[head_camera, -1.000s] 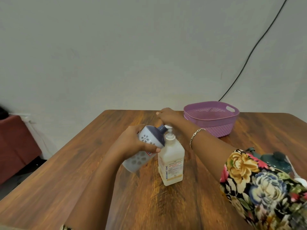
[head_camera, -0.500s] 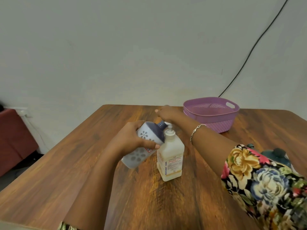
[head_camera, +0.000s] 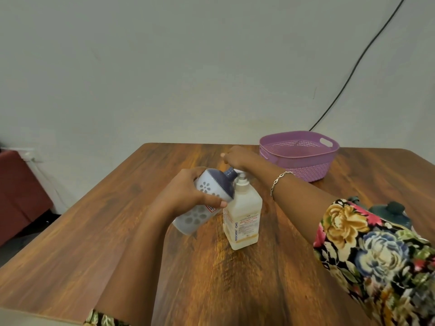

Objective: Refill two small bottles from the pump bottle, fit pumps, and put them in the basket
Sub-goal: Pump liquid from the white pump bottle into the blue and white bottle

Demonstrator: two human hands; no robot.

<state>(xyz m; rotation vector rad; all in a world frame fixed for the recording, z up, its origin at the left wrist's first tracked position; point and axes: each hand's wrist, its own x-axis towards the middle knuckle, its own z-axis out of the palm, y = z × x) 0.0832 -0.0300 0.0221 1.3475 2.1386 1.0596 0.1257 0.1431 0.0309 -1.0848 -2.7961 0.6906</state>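
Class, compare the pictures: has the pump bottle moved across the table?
No. The pump bottle stands at the same offset from the purple basket as before; only the camera view shifted.

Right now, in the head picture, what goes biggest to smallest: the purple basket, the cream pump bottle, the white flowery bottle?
1. Purple plastic basket, though farthest away.
2. Cream square pump bottle.
3. White flowery bottle with dark blue top, partly hidden.

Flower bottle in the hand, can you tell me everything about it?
The flower bottle is pale plastic printed with grey flowers, with a dark blue shoulder and neck. The left hand grips it, tilted so its neck points to the spout of the pump bottle. A red-edged label peeks out under the thumb.
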